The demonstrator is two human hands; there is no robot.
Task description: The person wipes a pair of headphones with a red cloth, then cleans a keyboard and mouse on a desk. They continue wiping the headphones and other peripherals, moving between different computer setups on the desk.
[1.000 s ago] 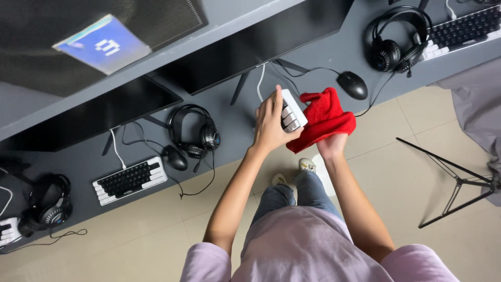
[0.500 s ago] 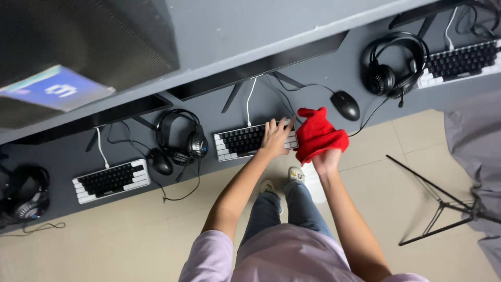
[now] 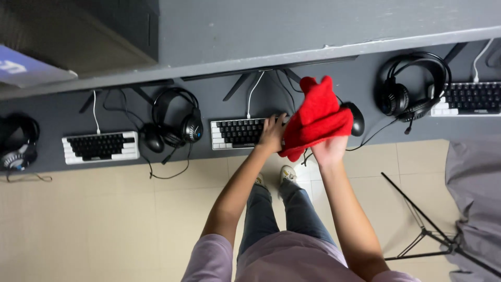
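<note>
The left hand lay flat on the right end of the compact black-and-white keyboard at the middle of the long grey desk, fingers spread and pressing down, closed on nothing but steadying the board. The right hand was shut round a bunched red cloth, which it held up just off the keyboard's right end, at three o'clock from the left hand. How tight that grasp was could not be told, since the cloth hid the fingers.

By the look of it, the step in hand was the wiping of this keyboard, with the cloth not yet laid on the keys. The next move would seem to call for bringing the cloth down toward nine o'clock, onto the key rows, while the left hand kept the board from sliding.

The keyboard's long axis ran from nine to three o'clock, along the desk edge, its white cable leading off toward twelve. The cloth stood with its long axis roughly six to twelve, its peak toward twelve. A black computer mouse lay just behind the cloth, at three o'clock, and black over-ear headphones rested at nine o'clock of the keyboard.
</note>
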